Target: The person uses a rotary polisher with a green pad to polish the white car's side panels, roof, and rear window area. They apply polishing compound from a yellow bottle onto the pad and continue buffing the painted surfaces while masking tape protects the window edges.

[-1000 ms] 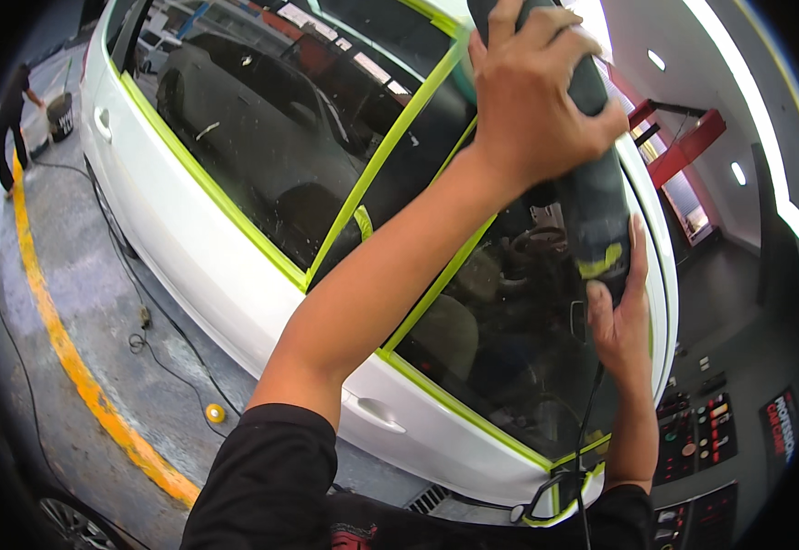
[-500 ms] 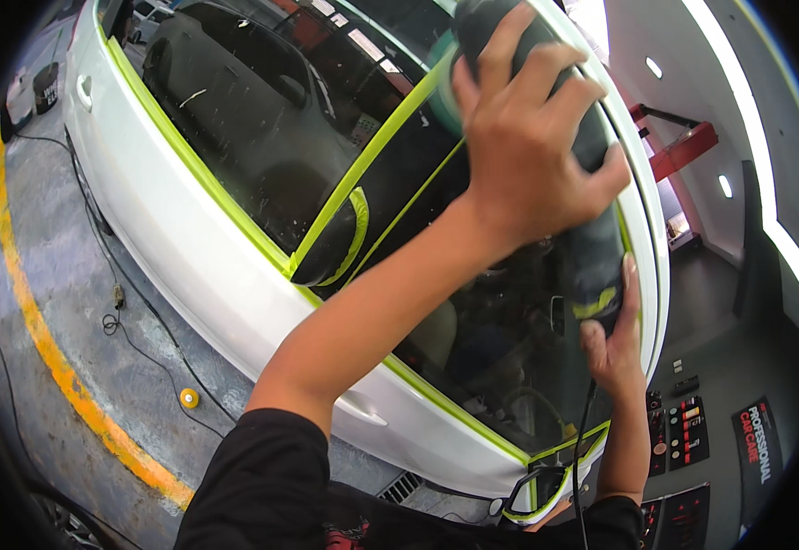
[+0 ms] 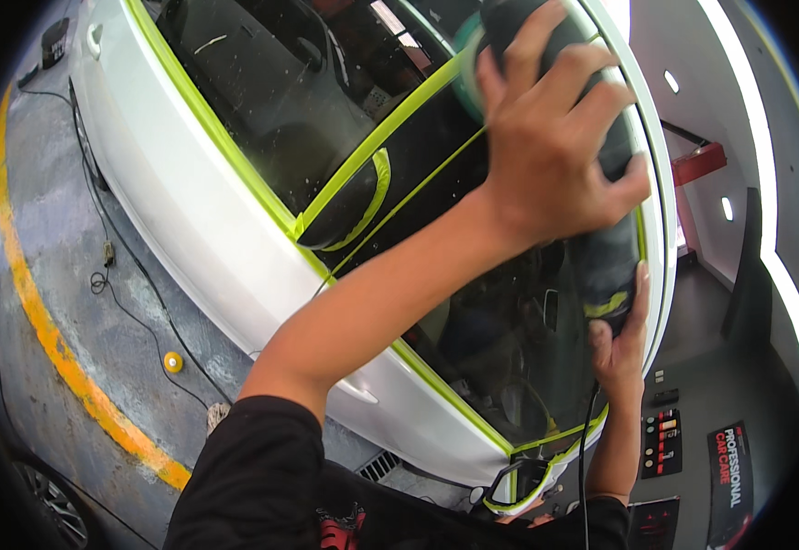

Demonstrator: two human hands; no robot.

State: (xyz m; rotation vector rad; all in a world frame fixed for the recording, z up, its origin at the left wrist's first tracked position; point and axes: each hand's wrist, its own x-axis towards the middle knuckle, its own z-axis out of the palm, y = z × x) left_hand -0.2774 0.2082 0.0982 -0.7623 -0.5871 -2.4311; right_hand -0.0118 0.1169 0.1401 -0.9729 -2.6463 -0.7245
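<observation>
My left hand (image 3: 555, 151) is wrapped over the head of a dark polisher (image 3: 607, 266), fingers curled round the housing and slightly blurred. My right hand (image 3: 618, 356) grips the polisher's rear end, near a yellow-green band, where the power cord (image 3: 585, 449) hangs down. A green pad (image 3: 466, 84), partly hidden by the polisher and my left hand, is at the dark pillar between the side windows of a white car (image 3: 175, 225). Bright yellow-green masking tape (image 3: 399, 115) edges the window frames. White specks dot the rear window glass (image 3: 262, 110).
Cables (image 3: 147, 275) run along the grey floor beside a yellow painted line (image 3: 56, 344). A small yellow round object (image 3: 173, 362) lies there. At lower right are the taped side mirror (image 3: 517, 484), a wall sign (image 3: 727, 481) and a wheel (image 3: 56, 500) at lower left.
The view has shifted a little, so the car and floor sit differently in the picture. Both hands keep hold of the polisher, and its pad stays near the same pillar.
</observation>
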